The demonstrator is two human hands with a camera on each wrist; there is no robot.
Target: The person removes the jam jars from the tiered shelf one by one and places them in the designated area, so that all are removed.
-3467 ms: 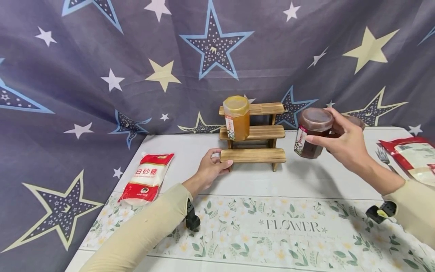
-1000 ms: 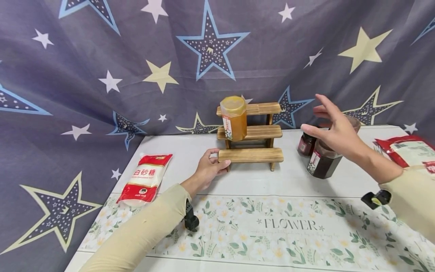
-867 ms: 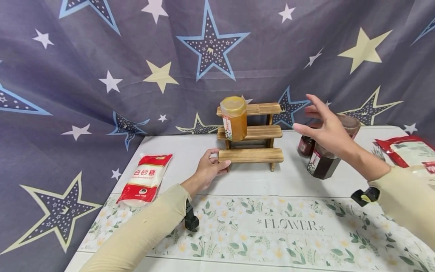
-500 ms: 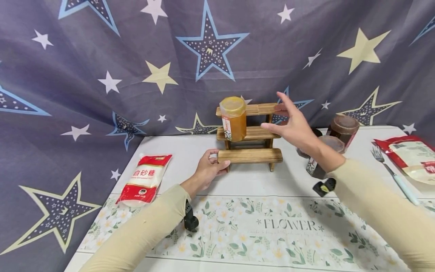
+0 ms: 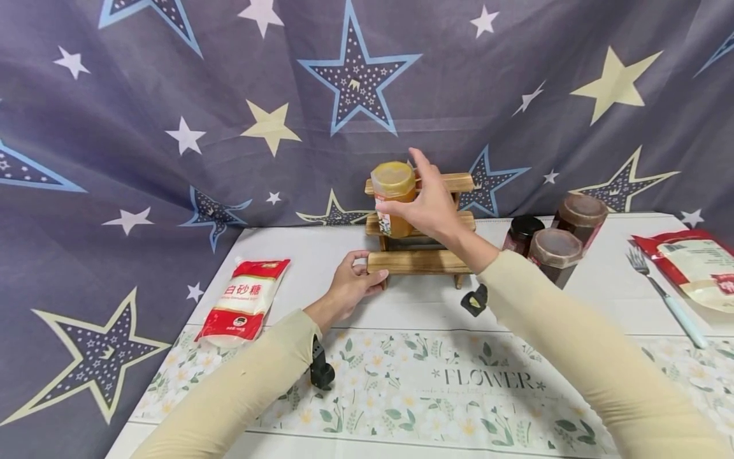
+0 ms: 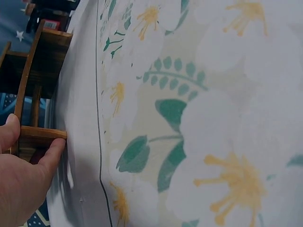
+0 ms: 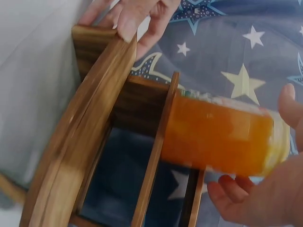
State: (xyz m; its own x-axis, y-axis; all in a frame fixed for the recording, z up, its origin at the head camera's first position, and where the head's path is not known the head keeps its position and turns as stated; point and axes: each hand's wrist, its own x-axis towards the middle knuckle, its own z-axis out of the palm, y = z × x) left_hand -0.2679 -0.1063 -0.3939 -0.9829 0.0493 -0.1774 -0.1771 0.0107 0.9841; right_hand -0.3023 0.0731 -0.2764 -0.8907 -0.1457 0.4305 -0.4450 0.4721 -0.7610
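On the middle step of a three-step wooden display stand (image 5: 421, 261) stands a honey jar (image 5: 394, 185) with a yellow lid and a label. My right hand (image 5: 430, 204) is spread around its upper part; in the right wrist view, gaps show between the honey jar (image 7: 218, 135) and the thumb and fingertips. My left hand (image 5: 352, 285) grips the left end of the stand's lowest step, thumb in front. The left wrist view also has this hand (image 6: 28, 175) pinching the stand's edge (image 6: 45, 134).
Two large dark jars (image 5: 580, 220) and a smaller black-lidded jar (image 5: 522, 234) stand together right of the stand. A fork (image 5: 668, 299) and a red-and-white bag (image 5: 696, 264) lie farther right. A sugar bag (image 5: 243, 299) lies at left. A starred curtain hangs behind.
My right hand has set a dark jar down beside the others, let go and moved left to the honey jar. The left hand has stayed on the stand.
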